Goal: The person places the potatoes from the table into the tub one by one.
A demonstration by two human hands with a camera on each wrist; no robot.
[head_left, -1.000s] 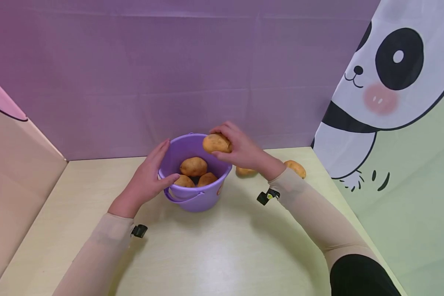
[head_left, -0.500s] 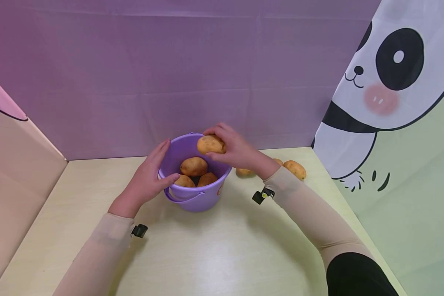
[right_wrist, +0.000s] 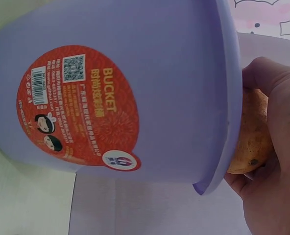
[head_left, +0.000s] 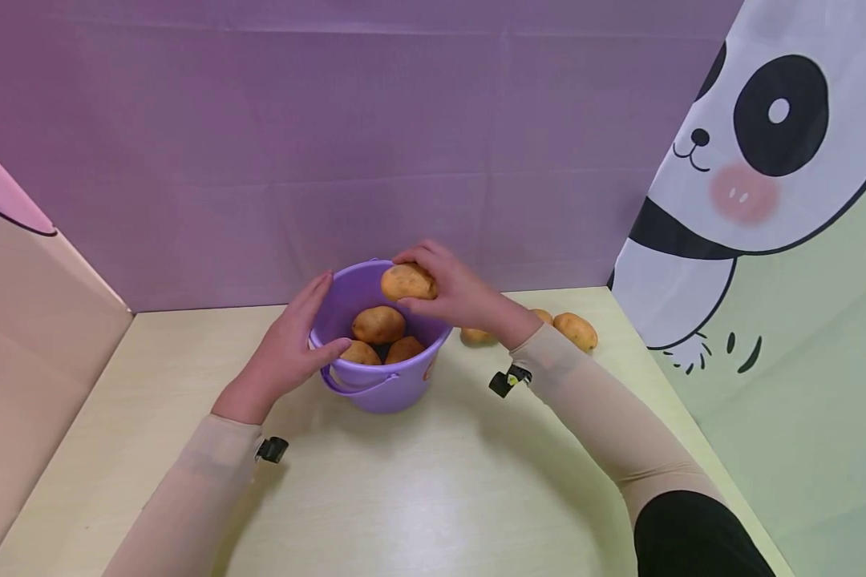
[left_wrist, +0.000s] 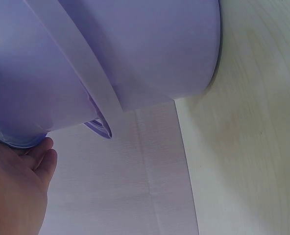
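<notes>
A purple bucket (head_left: 386, 389) stands upright on the table, with several potatoes (head_left: 378, 325) inside. My left hand (head_left: 289, 349) holds the bucket's left side, thumb lying over the near rim and fingers along the rim further back. In the left wrist view, its fingers (left_wrist: 44, 159) sit right at the rim. My right hand (head_left: 455, 292) grips another potato (head_left: 407, 282) between thumb and fingers, above the bucket's far right opening. The right wrist view shows this potato (right_wrist: 253, 134) just past the rim, partly hidden by the bucket and hand.
Right of the bucket, loose potatoes lie on the table: one (head_left: 576, 330) in full view, others (head_left: 476, 336) partly behind the right hand and wrist. A purple cloth wall (head_left: 375, 160) rises behind the table (head_left: 404, 497). The bucket's handle (head_left: 361, 390) hangs at its front.
My right hand has moved a little to the left with its potato, further over the bucket. More of the potatoes behind the right wrist shows. The left hand and bucket have stayed put.
</notes>
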